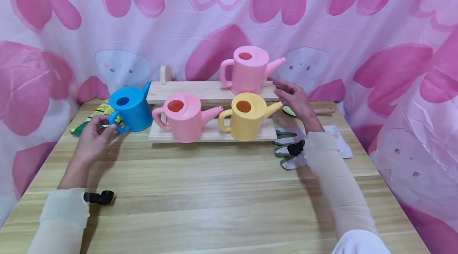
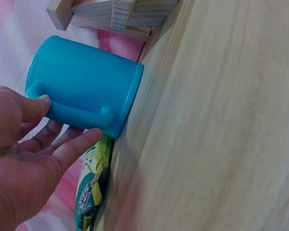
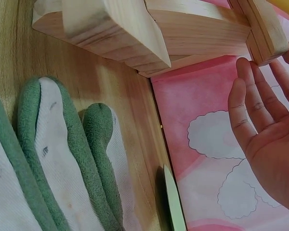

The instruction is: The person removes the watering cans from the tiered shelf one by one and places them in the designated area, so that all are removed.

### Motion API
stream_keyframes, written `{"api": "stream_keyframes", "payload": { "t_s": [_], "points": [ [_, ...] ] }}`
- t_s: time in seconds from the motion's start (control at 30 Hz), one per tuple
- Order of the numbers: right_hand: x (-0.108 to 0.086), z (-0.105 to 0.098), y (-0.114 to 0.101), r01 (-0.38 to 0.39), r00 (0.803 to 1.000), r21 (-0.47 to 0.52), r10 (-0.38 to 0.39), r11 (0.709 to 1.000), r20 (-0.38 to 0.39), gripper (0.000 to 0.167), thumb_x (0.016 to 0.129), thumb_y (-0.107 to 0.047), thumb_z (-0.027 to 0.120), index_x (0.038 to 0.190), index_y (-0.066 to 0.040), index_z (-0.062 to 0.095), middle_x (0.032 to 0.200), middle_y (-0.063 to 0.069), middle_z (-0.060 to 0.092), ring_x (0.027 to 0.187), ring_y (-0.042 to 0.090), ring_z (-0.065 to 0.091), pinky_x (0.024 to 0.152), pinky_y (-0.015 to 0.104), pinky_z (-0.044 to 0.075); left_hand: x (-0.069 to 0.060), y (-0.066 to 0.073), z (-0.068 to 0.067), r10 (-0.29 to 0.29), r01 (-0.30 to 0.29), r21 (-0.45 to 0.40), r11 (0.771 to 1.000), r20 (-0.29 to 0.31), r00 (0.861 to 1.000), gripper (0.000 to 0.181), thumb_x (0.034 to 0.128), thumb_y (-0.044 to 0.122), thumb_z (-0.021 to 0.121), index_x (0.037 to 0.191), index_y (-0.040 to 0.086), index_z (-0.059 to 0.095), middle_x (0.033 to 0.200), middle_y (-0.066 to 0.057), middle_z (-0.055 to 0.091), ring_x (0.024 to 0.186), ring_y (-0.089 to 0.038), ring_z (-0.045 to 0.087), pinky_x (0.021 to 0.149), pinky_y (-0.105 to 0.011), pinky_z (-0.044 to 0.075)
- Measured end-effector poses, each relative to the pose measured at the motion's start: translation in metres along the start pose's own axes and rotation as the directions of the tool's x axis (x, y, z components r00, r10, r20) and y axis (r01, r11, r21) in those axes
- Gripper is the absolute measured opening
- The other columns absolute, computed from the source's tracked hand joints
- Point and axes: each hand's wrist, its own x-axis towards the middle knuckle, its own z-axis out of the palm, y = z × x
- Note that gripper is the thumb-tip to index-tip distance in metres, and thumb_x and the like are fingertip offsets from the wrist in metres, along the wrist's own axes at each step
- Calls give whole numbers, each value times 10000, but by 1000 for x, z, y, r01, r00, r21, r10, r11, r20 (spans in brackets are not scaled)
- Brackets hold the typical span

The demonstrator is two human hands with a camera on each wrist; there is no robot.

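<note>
A blue watering can (image 1: 131,107) stands at the left end of a two-tier wooden shelf, its spout pointing away. My left hand (image 1: 94,136) holds it by the handle; the left wrist view shows the thumb on the handle (image 2: 77,114) and the fingers behind and below it. At the opposite end, my right hand (image 1: 295,101) touches the end of the upper board (image 1: 193,90) with its fingertips, fingers mostly straight. A pink watering can (image 1: 249,72) sits on that board. On the lower board (image 1: 214,136) are another pink watering can (image 1: 185,121) and a yellow one (image 1: 247,121).
Behind the blue can lies a green and yellow packet (image 1: 86,125). Grey-green and white gloves (image 1: 291,162) lie under my right forearm, with a wooden-handled tool (image 1: 323,111) farther back. A heart-patterned pink curtain (image 1: 222,19) hangs behind the wooden table (image 1: 200,202).
</note>
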Motion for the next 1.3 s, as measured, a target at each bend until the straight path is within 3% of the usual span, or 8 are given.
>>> {"api": "stream_keyframes", "payload": {
  "t_s": [0.4, 0.57, 0.67, 0.77, 0.87, 1.0, 1.17, 1.3],
  "points": [
    [-4, 1, -3, -13, 1000, -8, 13, 1000, -5, 482, 1025, -221, 670, 1469, -64, 564, 1436, 185, 564, 831, 115, 646, 735, 208, 573, -3, 2, -1, -49, 49, -21, 999, 17, 999, 328, 1092, 244, 514, 1348, 51, 446, 1293, -125, 458, 1016, -35, 590, 848, -223, 550],
    [0, 1, 4, -4, 1000, -7, 4, 1000, -11, 473, 1026, -219, 668, 1465, -73, 570, 1437, 176, 568, 860, 159, 658, 744, 215, 577, -4, 4, -2, -70, 70, 28, 997, 18, 997, 436, 1085, 312, 530, 1396, 29, 414, 1322, -133, 456, 1055, -112, 568, 830, -167, 539],
    [8, 0, 16, 17, 1000, 18, -17, 1000, -7, 484, 1017, -234, 684, 1464, -82, 575, 1439, 175, 568, 875, 178, 661, 736, 216, 577, -5, 6, -4, -74, 75, 71, 995, -17, 997, 494, 1072, 334, 561, 1416, 18, 400, 1334, -125, 459, 1096, -162, 529, 799, -102, 509],
    [16, -3, 28, 29, 999, 30, -29, 999, -16, 495, 1006, -278, 701, 1460, -115, 589, 1432, 155, 577, 883, 178, 657, 732, 212, 575, -7, 13, -3, -60, 69, 92, 993, -96, 994, 464, 1056, 346, 591, 1393, 65, 439, 1299, -48, 478, 1143, -179, 497, 801, -66, 464],
    [18, -4, 32, 29, 999, 18, -29, 999, -27, 509, 989, -338, 718, 1450, -153, 607, 1416, 130, 591, 899, 201, 651, 734, 210, 574, -8, 27, -2, -28, 41, 63, 997, -194, 981, 373, 1042, 307, 621, 1348, 138, 490, 1233, 68, 491, 1192, -166, 494, 896, -81, 444],
    [18, -5, 32, 30, 999, -10, -30, 1000, -33, 523, 977, -387, 725, 1444, -179, 615, 1405, 119, 598, 918, 212, 658, 741, 214, 573, -7, 55, 0, 38, -35, 16, 999, -287, 957, 345, 1024, 216, 655, 1342, 163, 534, 1209, 143, 505, 1231, -156, 496, 1028, -187, 436],
    [18, -5, 30, 21, 999, 12, -20, 1000, -32, 514, 980, -359, 726, 1443, -165, 614, 1400, 133, 598, 843, 133, 654, 721, 209, 572, -5, 92, 5, 100, -108, -13, 994, -296, 950, 387, 1025, 201, 655, 1395, 165, 544, 1278, 67, 539, 1270, -181, 497, 1092, -259, 418],
    [15, -3, 25, -7, 1000, 11, 8, 1000, -21, 507, 998, -321, 707, 1461, -147, 594, 1420, 148, 582, 835, 120, 651, 729, 211, 575, -2, 118, 13, 170, -170, 25, 985, -268, 948, 436, 1019, 213, 664, 1427, 139, 529, 1351, -26, 551, 1293, -209, 509, 1108, -301, 414]
  ]
}}
